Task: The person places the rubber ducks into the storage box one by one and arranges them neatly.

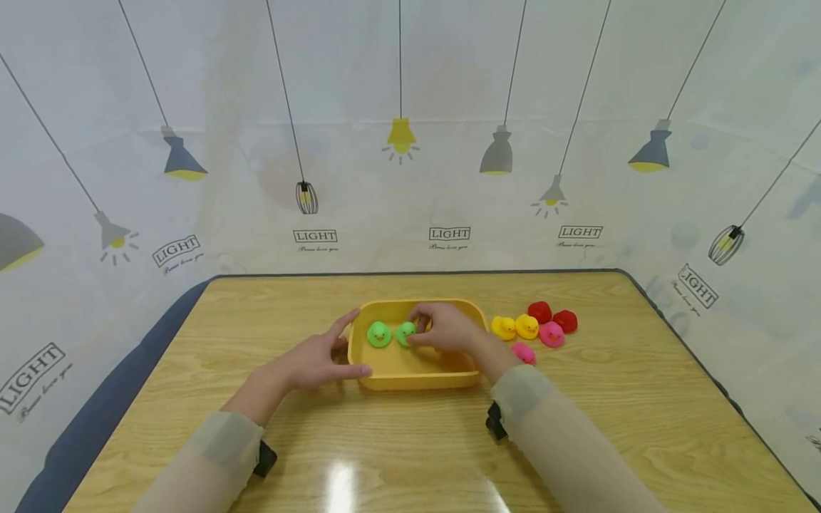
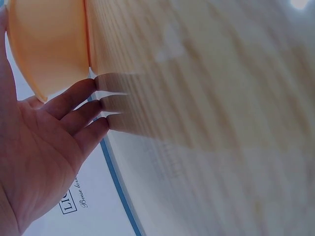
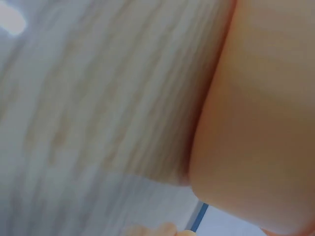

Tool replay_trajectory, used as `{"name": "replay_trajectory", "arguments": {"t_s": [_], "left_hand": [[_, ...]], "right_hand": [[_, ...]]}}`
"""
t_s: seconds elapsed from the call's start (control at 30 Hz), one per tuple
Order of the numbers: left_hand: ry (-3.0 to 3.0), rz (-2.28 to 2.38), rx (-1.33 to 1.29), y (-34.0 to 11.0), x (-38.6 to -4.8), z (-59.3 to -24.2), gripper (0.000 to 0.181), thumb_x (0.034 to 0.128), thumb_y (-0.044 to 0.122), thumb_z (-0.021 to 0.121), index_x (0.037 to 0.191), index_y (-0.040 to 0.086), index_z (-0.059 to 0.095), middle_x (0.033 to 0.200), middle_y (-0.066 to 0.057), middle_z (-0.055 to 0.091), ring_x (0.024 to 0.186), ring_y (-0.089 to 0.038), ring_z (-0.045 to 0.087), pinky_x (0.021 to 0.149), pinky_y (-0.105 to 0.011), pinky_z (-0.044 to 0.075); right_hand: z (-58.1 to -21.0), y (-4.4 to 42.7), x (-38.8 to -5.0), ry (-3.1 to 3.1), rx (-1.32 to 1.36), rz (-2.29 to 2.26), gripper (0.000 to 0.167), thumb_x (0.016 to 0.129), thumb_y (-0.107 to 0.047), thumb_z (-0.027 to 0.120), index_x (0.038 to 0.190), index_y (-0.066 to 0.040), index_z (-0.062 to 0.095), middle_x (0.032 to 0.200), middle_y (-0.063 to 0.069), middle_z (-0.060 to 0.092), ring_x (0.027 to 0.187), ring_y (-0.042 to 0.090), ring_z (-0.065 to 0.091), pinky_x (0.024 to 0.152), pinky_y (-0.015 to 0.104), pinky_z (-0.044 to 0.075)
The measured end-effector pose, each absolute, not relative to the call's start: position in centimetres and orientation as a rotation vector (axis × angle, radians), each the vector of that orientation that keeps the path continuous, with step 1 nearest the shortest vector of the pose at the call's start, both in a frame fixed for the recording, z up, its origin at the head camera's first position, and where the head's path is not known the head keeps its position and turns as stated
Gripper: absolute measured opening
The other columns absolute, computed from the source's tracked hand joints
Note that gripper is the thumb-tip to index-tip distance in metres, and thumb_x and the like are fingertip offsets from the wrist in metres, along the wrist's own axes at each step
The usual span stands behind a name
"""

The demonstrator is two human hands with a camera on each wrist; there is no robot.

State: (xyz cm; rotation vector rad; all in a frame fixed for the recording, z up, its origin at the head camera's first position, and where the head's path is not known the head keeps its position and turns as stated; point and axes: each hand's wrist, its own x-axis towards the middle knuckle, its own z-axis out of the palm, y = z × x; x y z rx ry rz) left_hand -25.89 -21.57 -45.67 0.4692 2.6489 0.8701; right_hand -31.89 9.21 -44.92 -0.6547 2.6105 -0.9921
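Note:
A yellow plastic bin [image 1: 420,381] rests on the wooden table. Inside its left part, a green rubber duck [image 1: 379,334] sits upright. My right hand [image 1: 447,329] reaches over the rim and pinches a second green rubber duck [image 1: 404,332] just right of the first. At the bin's left end, my left hand [image 1: 318,358] spreads its thumb and fingers along the outside. The left wrist view shows those fingers [image 2: 78,101] fairly straight beside the bin wall [image 2: 49,44], tips at the tabletop. In the right wrist view the bin wall [image 3: 256,123] hides my right hand.
Right of the bin stand two yellow ducks [image 1: 516,328], two pink ducks [image 1: 537,343] and two red ducks [image 1: 553,316]. The table [image 1: 398,442] ends at a dark blue edge before a lamp-patterned backdrop [image 1: 359,85].

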Motion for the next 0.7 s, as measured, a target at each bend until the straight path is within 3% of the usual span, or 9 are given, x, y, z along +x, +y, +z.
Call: {"name": "replay_trajectory", "arguments": {"t_s": [0.23,0.53,0.7], "left_hand": [[2.651,0.868,0.461,-21.5,-25.8,-45.5,0.117,0.0893,0.076,0.078,0.176,0.043,0.006,0.153,-0.015,0.068,0.14,-0.037,0.063,0.119,-0.062,0.047],[2.639,0.867,0.462,-21.5,-25.8,-45.6,0.118,0.0898,0.075,0.077,0.176,0.043,0.004,0.155,-0.015,0.066,0.127,-0.031,0.067,0.108,-0.058,0.053],[2.639,0.868,0.461,-21.5,-25.9,-45.6,0.119,0.0897,0.076,0.077,0.176,0.043,0.003,0.156,-0.015,0.065,0.133,-0.034,0.065,0.112,-0.06,0.051]], "right_hand": [[-45.8,9.2,-32.1,2.591,-0.644,-0.994,0.032,0.099,-0.026,0.084,0.126,-0.015,0.072,0.098,0.002,0.069,0.068,0.014,0.06,0.063,0.027,0.053],[-46.2,9.2,-32.1,2.646,-0.682,-0.861,0.035,0.102,-0.023,0.08,0.133,-0.024,0.064,0.095,-0.001,0.069,0.086,0.014,0.062,0.083,0.031,0.052],[-46.3,9.3,-32.2,2.655,-0.694,-0.873,0.036,0.102,-0.024,0.08,0.134,-0.023,0.064,0.096,-0.001,0.07,0.087,0.014,0.062,0.085,0.031,0.052]]}}
